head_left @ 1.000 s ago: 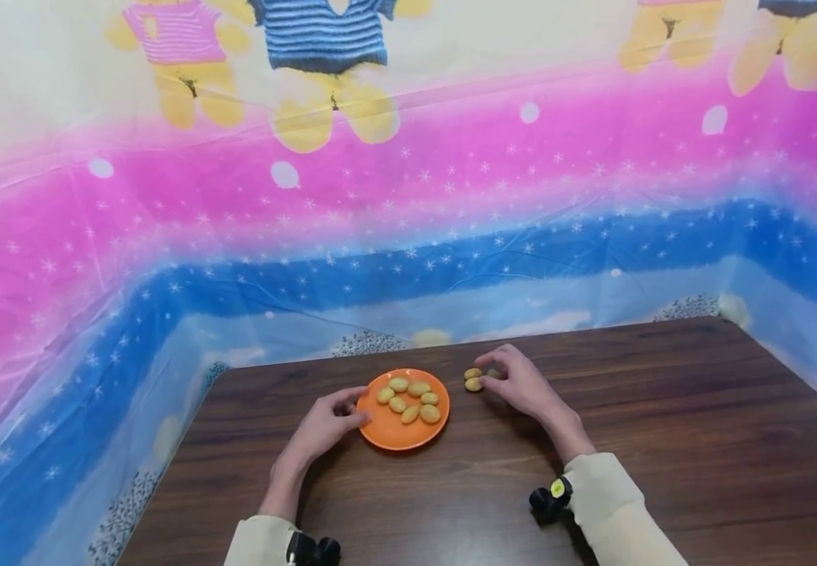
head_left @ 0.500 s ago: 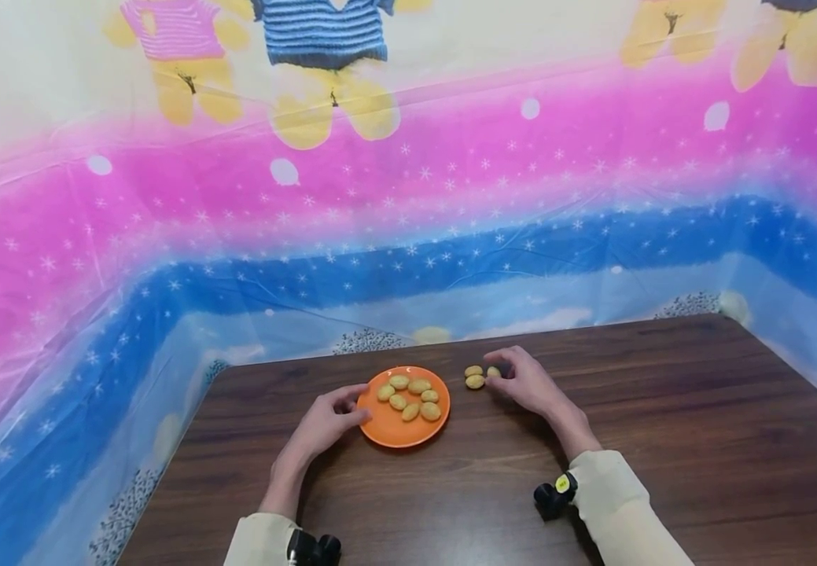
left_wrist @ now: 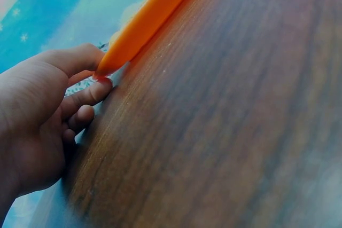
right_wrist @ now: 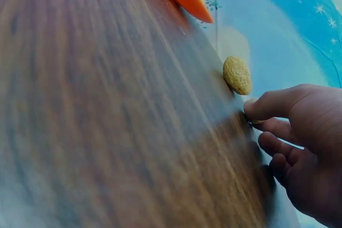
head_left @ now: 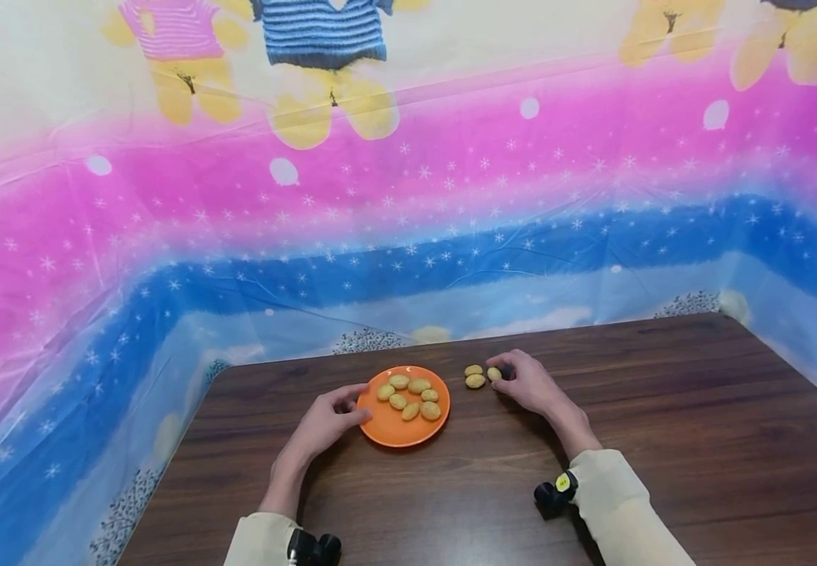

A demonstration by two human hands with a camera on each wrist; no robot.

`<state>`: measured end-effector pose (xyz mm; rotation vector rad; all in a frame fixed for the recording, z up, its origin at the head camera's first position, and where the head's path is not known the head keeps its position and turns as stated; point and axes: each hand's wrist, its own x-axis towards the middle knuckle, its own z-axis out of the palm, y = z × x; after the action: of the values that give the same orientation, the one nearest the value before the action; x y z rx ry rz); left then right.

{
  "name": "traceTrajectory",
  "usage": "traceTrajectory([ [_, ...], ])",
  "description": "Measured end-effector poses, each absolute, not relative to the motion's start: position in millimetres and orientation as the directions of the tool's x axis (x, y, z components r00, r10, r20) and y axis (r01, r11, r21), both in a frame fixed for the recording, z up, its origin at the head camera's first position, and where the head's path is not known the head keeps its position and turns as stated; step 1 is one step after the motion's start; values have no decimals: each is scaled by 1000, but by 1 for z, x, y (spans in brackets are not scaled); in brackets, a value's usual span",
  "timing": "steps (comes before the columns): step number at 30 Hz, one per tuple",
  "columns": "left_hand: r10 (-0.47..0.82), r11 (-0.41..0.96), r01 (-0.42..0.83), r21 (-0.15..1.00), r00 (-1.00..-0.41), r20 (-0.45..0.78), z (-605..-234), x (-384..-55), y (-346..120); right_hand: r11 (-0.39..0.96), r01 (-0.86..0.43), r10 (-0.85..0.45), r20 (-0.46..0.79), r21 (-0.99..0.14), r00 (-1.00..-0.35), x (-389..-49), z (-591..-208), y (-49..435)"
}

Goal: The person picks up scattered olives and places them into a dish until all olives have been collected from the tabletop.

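An orange plate (head_left: 402, 432) holds several wrinkled tan walnuts (head_left: 418, 386). My left hand (head_left: 326, 424) pinches the plate's left rim between thumb and fingers, as the left wrist view also shows. To the plate's right, two walnuts (head_left: 475, 381) lie close together on the table. Just beside them a third walnut (head_left: 494, 373) sits between the thumb and index finger of my right hand (head_left: 531, 385). In the right wrist view, one loose walnut (right_wrist: 237, 75) stands just past the thumb tip, while the pinched one is mostly hidden behind the thumb.
The dark wood table (head_left: 408, 511) ends at a back edge close behind the plate and walnuts. A printed cloth (head_left: 394, 291) hangs behind and along both sides. A small black camera (head_left: 555, 497) is strapped at the right sleeve, another camera (head_left: 314, 549) at the left.
My right hand has shifted slightly right, and the walnut at its fingertips shows more clearly, a little apart from the other two. The left hand stays on the plate rim.
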<state>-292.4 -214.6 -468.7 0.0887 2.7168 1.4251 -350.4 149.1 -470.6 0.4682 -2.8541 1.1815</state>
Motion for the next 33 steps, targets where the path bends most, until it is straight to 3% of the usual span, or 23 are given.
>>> traceTrajectory([
  [12, 87, 564, 17, 826, -995, -39, -467, -293, -213, 677, -254, -240, 119, -690, -963, -346, -460, 150],
  [33, 81, 562, 18, 827, -996, -33, -467, -291, -215, 666, -311, -305, 134, -678, -943, -333, -434, 116],
])
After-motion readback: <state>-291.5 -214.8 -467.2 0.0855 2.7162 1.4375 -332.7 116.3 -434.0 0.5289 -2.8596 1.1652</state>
